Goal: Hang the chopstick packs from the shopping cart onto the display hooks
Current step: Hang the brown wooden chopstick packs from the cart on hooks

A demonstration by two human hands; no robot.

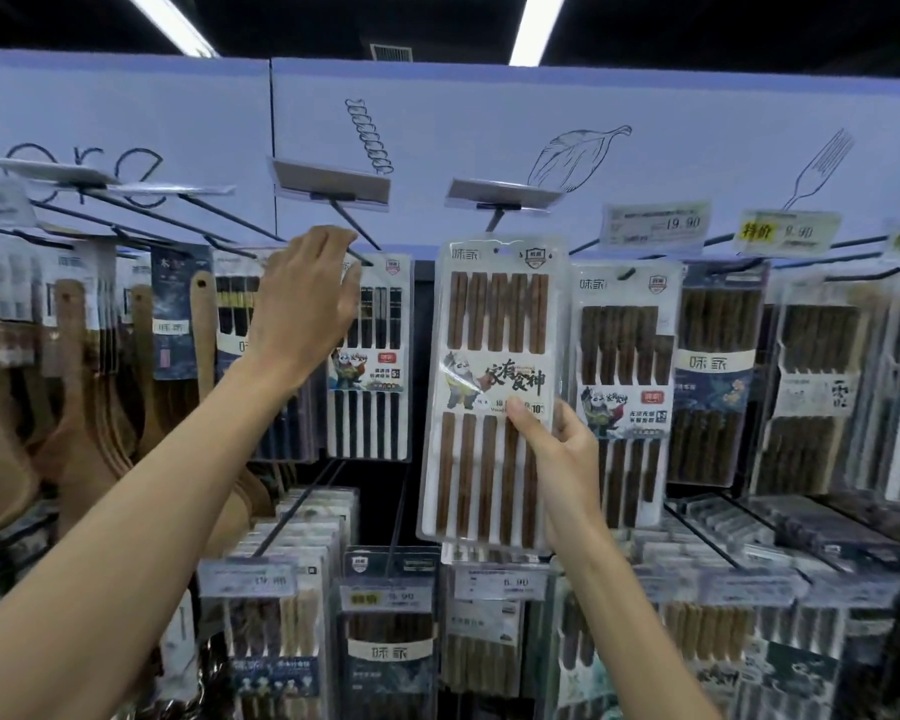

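Note:
My right hand (557,459) grips a white pack of brown chopsticks (489,387) by its right edge, thumb on the front label. The pack stands upright, its top hole just below a bare display hook (495,220) with a flipped-up price holder. My left hand (307,304) reaches up to the neighbouring hook (357,241), fingers curled over it, in front of a hanging pack of black chopsticks (372,356). Whether the left hand actually holds the hook I cannot tell. The shopping cart is out of view.
Rows of hooks hold more chopstick packs (624,392) to the right and below. Wooden spoons (74,381) hang at the left. Price tags (655,226) stick out on hook ends. A white header board (489,122) runs above.

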